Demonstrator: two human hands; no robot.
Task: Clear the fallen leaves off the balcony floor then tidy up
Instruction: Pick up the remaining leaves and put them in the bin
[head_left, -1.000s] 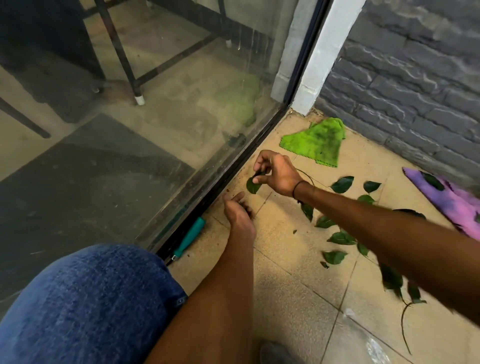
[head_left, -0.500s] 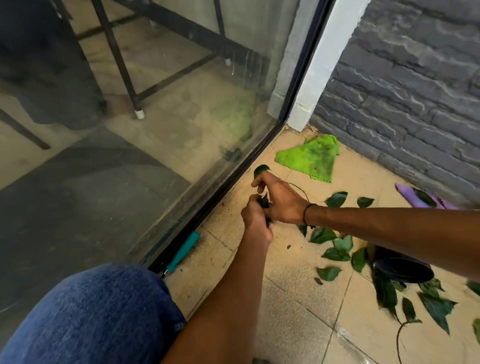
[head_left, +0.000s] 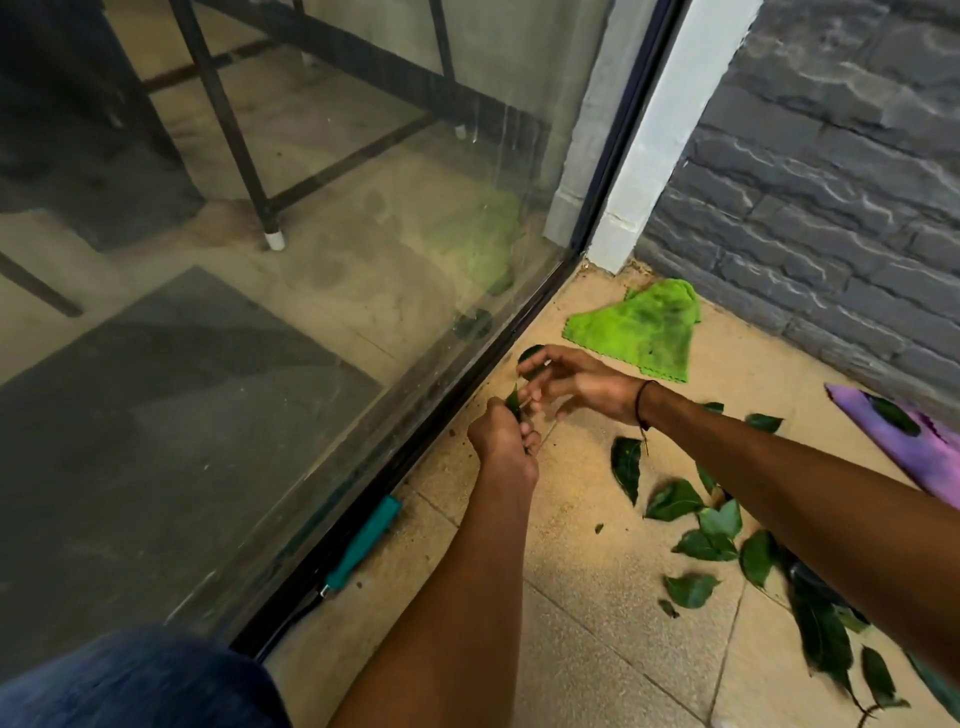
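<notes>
Balcony floor (head_left: 597, 597) by the glass: one leaf (head_left: 514, 401) has been passed into the left hand (head_left: 503, 441), now gripped there. Right hand (head_left: 576, 384) is released, fingers loose; scattered leaves (head_left: 701, 530) remain uncollected.

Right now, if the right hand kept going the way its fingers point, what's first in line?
Probably the dark door track at the foot of the glass. The right hand points left toward it across bare floor; depth is unclear.

Dark green, glossy fallen leaves (head_left: 675, 501) lie scattered flat on the tan tiled balcony floor (head_left: 587, 597), bunched toward the right side, some on a thin stem. One small leaf (head_left: 514, 401) sits upright by the glass door's track, another leaf (head_left: 530, 355) just above it.
</notes>
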